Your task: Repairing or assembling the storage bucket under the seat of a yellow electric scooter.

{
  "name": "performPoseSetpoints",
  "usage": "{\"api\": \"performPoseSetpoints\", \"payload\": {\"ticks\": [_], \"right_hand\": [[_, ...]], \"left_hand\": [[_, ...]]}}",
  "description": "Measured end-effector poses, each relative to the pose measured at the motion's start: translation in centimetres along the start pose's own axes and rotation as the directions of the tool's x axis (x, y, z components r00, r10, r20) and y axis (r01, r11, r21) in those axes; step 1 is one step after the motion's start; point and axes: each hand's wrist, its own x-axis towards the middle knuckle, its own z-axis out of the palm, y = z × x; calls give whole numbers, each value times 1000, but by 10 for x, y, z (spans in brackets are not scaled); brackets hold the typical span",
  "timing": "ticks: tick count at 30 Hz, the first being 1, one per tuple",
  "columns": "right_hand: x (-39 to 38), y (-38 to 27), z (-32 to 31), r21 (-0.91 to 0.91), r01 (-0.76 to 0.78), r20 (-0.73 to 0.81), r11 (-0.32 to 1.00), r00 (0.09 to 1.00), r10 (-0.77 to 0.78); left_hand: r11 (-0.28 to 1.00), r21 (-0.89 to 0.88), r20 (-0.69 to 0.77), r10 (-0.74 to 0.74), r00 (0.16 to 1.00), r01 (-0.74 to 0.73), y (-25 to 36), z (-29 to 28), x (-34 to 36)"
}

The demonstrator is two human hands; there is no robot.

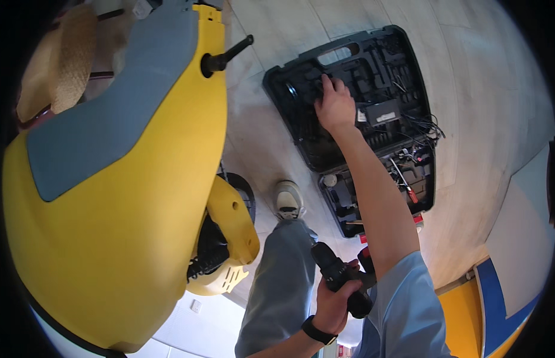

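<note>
The left hand grips the cordless drill by its handle: rigid, fairly heavy. The right hand, fingers half-spread, reaches into the open tool case.

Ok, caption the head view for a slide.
Right hand reaches into open black plastic tool case on the floor; left hand grips black cordless drill.

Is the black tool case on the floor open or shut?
Open: the tool case lies spread flat, both moulded halves showing, and the right hand reaches into it.
</note>
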Motion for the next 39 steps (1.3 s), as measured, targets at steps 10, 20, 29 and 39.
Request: {"api": "performPoseSetpoints", "payload": {"ticks": [10, 20, 29, 39], "right_hand": [[17, 40, 5, -52, -24, -189, 998, 982, 13], [-21, 25, -10, 421, -137, -22, 897, 987, 161], [-122, 57, -30, 718, -391, 602, -576, 764, 232], [-116, 71, 11, 265, 159, -140, 951, 982, -126]], "left_hand": [[993, 116, 89, 7, 996, -18, 0, 32, -5], [904, 302, 126, 277, 953, -303, -20, -6, 38], [982, 128, -11, 139, 990, -136, -33, 2, 19], [983, 147, -54, 121, 991, -112, -50, -9, 22]]}}
